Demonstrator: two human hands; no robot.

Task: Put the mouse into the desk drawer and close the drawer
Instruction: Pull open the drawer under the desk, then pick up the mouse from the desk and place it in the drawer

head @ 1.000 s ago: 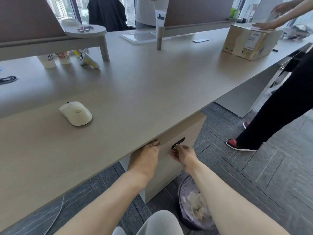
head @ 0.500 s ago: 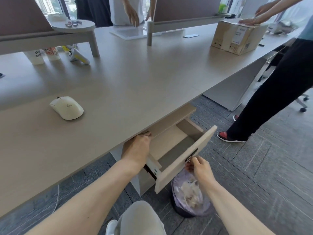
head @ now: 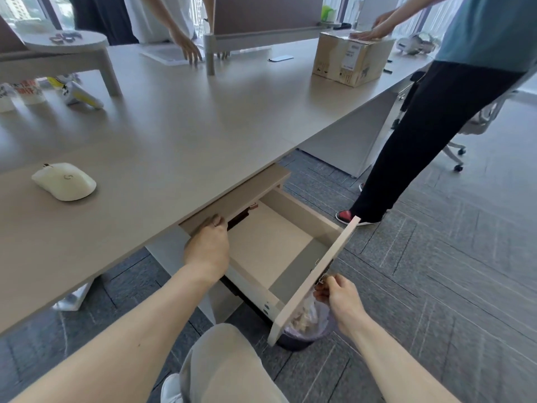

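Observation:
A white computer mouse (head: 64,181) lies on the desk top (head: 180,135) at the left, untouched. Below the desk edge the drawer (head: 270,245) stands pulled far out, and its inside looks empty. My right hand (head: 337,292) pinches the key in the lock on the drawer front (head: 316,277). My left hand (head: 207,245) rests on the top edge of the drawer cabinet, just under the desk top, fingers curled against it.
A waste bin (head: 305,327) with a plastic liner stands on the floor under the drawer front. A person in black trousers (head: 418,135) stands to the right. A cardboard box (head: 348,61), cups (head: 29,91) and another person's hands (head: 189,50) are at the desk's far side.
The drawer went from closed to pulled far out, drawn by my right hand on the key. My left hand stayed at the cabinet's top edge. The mouse has not moved.

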